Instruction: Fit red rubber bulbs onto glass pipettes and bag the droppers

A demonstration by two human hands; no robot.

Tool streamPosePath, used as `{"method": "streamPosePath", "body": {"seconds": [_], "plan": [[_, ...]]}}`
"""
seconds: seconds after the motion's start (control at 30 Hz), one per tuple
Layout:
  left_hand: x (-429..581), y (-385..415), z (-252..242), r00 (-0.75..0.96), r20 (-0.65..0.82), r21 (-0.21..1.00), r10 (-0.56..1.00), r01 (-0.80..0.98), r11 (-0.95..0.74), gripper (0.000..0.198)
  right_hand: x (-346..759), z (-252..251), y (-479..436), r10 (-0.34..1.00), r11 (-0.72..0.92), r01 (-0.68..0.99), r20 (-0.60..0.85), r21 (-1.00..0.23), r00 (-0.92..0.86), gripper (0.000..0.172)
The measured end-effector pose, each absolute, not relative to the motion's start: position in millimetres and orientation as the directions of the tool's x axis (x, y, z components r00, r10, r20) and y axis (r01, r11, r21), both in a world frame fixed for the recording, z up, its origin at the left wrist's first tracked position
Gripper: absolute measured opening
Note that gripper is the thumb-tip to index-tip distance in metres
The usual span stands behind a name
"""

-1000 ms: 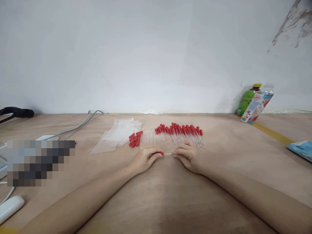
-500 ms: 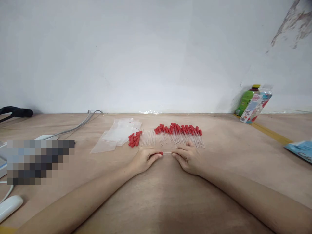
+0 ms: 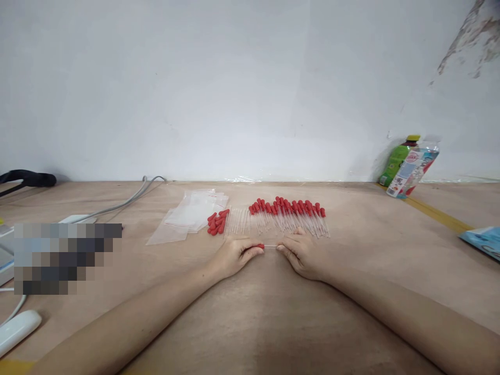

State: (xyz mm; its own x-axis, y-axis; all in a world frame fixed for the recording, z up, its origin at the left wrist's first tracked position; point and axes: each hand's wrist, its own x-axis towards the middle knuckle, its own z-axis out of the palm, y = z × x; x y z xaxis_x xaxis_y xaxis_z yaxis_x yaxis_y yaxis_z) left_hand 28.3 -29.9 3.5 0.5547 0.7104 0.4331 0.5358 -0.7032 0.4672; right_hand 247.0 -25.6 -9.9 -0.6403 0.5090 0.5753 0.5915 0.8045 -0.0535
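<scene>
Between thumb and fingers, my left hand (image 3: 235, 256) pinches a red rubber bulb (image 3: 260, 246). A thin clear dropper tube (image 3: 271, 247) runs from the bulb across to my right hand (image 3: 303, 254), which is closed on its other end. Bulb and tube lie in one line, level above the table; the bulb is mostly hidden by my fingers. Behind my left hand is a small pile of loose red bulbs (image 3: 217, 224). Bare clear tubes (image 3: 237, 221) lie beside it, and farther right several droppers with red bulbs (image 3: 295, 209) lie in a row.
Clear plastic bags (image 3: 191, 211) lie left of the loose bulbs. A grey cable (image 3: 121, 203) runs at the left, near a white object (image 3: 19, 332). Two bottles (image 3: 406, 166) lean by the wall at the right; a blue packet (image 3: 484, 241) lies nearer.
The bulb and tube stay held between both hands, which look slightly closer together. The whole view has shifted a little to the right.
</scene>
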Motion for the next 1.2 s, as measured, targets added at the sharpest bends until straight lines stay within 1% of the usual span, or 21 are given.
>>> {"method": "streamPosePath", "body": {"seconds": [0.1, 0.17, 0.23, 0.3, 0.37, 0.47, 0.67, 0.83, 1.07, 1.2], "plan": [[26.8, -26.5, 1.2, 0.49, 0.484, 0.48, 0.725, 0.544, -0.688, 0.023, 248.4, -9.7, -23.7, 0.517, 0.815, 0.57, 0.572, -0.102, -0.637, 0.018], [26.3, -24.6, 0.3, 0.436, 0.518, 0.495, 0.736, 0.549, -0.673, 0.028, 249.2, -11.7, -22.3, 0.531, 0.809, 0.569, 0.598, -0.146, -0.601, 0.016], [26.5, -24.0, 0.6, 0.422, 0.529, 0.505, 0.736, 0.541, -0.673, 0.026, 249.6, -14.3, -21.1, 0.539, 0.796, 0.581, 0.634, -0.168, -0.555, 0.016], [27.3, -24.7, 1.7, 0.433, 0.527, 0.508, 0.731, 0.529, -0.68, 0.021, 249.2, -15.6, -20.6, 0.52, 0.799, 0.581, 0.664, -0.156, -0.537, 0.017], [28.3, -26.0, 2.8, 0.44, 0.522, 0.51, 0.731, 0.526, -0.681, 0.019, 248.2, -14.9, -20.5, 0.484, 0.81, 0.575, 0.685, -0.116, -0.544, 0.017], [29.0, -27.5, 4.0, 0.453, 0.507, 0.503, 0.734, 0.536, -0.678, 0.018, 246.9, -12.0, -20.8, 0.453, 0.806, 0.589, 0.703, -0.061, -0.549, 0.017], [28.8, -26.7, 3.8, 0.486, 0.466, 0.501, 0.739, 0.544, -0.674, 0.02, 246.2, -8.6, -21.2, 0.428, 0.802, 0.597, 0.699, -0.001, -0.573, 0.02], [28.7, -25.9, 2.5, 0.505, 0.423, 0.514, 0.752, 0.55, -0.658, 0.022, 244.7, -9.4, -21.1, 0.444, 0.799, 0.602, 0.685, -0.009, -0.578, 0.022], [29.3, -28.0, 9.1, 0.485, 0.468, 0.541, 0.739, 0.504, -0.673, 0.017, 241.4, -8.4, -24.4, 0.501, 0.776, 0.629, 0.657, -0.053, -0.563, 0.018], [29.2, -25.8, 7.7, 0.484, 0.438, 0.563, 0.758, 0.509, -0.651, 0.018, 241.8, -7.8, -23.8, 0.497, 0.784, 0.616, 0.667, -0.072, -0.555, 0.018]]}}
